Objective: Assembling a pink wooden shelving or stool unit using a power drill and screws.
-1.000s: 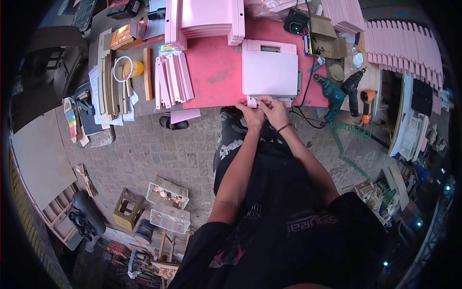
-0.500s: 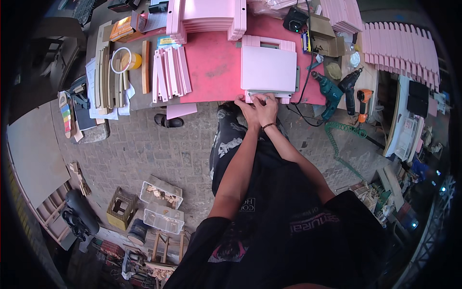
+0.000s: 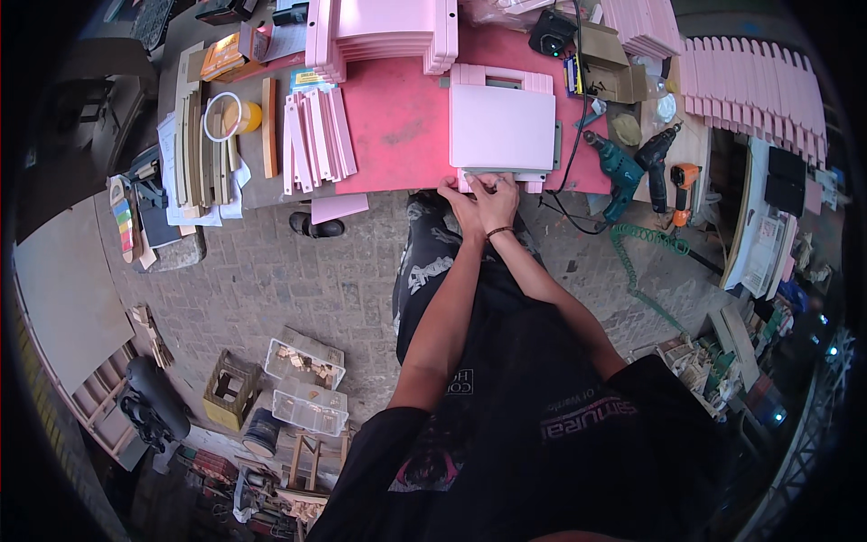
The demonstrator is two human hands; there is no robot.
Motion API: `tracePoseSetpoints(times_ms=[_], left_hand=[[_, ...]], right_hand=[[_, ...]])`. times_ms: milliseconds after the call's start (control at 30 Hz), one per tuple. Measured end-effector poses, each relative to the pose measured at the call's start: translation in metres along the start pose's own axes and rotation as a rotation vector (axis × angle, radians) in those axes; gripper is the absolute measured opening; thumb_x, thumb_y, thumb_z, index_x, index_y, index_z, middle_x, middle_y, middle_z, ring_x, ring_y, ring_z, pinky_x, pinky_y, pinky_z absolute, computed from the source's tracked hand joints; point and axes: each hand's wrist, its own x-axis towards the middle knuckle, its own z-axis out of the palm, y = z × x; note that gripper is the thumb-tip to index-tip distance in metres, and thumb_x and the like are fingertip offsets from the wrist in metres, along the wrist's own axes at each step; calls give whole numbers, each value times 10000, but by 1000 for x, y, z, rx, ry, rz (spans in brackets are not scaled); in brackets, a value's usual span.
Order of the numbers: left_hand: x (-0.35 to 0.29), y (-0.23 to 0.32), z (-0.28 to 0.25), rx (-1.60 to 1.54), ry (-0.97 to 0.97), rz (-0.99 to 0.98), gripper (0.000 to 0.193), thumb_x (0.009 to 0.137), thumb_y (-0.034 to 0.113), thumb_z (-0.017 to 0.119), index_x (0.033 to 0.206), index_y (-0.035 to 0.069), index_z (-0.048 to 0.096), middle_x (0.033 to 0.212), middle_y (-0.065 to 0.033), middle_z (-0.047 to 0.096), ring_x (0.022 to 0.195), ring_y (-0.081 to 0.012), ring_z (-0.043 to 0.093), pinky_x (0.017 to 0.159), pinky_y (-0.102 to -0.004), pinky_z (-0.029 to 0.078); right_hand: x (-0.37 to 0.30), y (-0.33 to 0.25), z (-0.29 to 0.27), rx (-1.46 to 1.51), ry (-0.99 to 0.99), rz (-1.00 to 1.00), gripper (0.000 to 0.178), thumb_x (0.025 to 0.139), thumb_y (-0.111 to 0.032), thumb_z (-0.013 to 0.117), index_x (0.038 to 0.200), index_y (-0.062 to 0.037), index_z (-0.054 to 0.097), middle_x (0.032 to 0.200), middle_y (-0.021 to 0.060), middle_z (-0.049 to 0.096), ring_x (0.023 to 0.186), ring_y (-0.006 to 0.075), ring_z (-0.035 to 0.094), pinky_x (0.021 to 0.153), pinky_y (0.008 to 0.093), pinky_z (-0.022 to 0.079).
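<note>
A pink flat panel piece (image 3: pixel 502 122), like a small wooden seat with a cut-out bar at its far side, lies on the red-topped workbench (image 3: pixel 393 126). At its near edge, by the bench's front, both my hands are close together. My left hand (image 3: pixel 462 200) has thumb and fingers pinched at the left corner of the near pink rail. Just to its right, my right hand (image 3: pixel 497 203) curls its fingers at the same rail, a dark bracelet on the wrist. Anything small between the fingertips is hidden.
Stacked pink frames (image 3: pixel 384 41) stand farther back. Pink strips (image 3: pixel 318 135) lie left, beside an orange-yellow tape roll (image 3: pixel 242 117). On the right are a teal drill (image 3: pixel 616 172), a black drill (image 3: pixel 657 158), an orange-black tool (image 3: pixel 684 185) and a black cable (image 3: pixel 578 144).
The view has shifted very slightly. Both hands stay at the near rail, the right fingers bent a little differently; the pink panel piece keeps its place on the bench.
</note>
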Motion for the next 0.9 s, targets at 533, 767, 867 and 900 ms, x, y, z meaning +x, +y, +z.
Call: tracePoseSetpoints(times_ms=[533,767,867,900], left_hand=[[-3,5,13,-103,-76,-11,684,764,149,756,1189,25,234,1100,-176,411,1006,-222,463,861,-332,425],[4,-22,-3,-221,-87,-160,675,829,160,724,1242,128,191,1251,-141,366,1083,-228,481,923,-410,413],[-7,21,-4,-330,-127,-308,658,871,184,675,1266,229,151,1344,-128,345,1160,-289,502,931,-496,428],[-10,28,-2,-345,-123,-306,648,879,197,662,1273,221,149,1362,-134,333,1196,-334,480,927,-514,441]], right_hand=[[23,8,-45,-97,-163,-175,456,762,-424,722,646,12,652,688,177,628,639,329,628,590,404,474],[63,102,-237,12,495,67,203,869,-211,642,932,-19,631,665,90,572,622,173,589,599,320,466],[102,178,-306,-195,563,121,319,824,-181,655,1096,-36,573,967,154,585,888,254,585,771,378,467],[119,194,-317,-423,473,104,425,795,-179,666,1175,-44,531,1154,194,551,1055,306,550,878,413,449]])
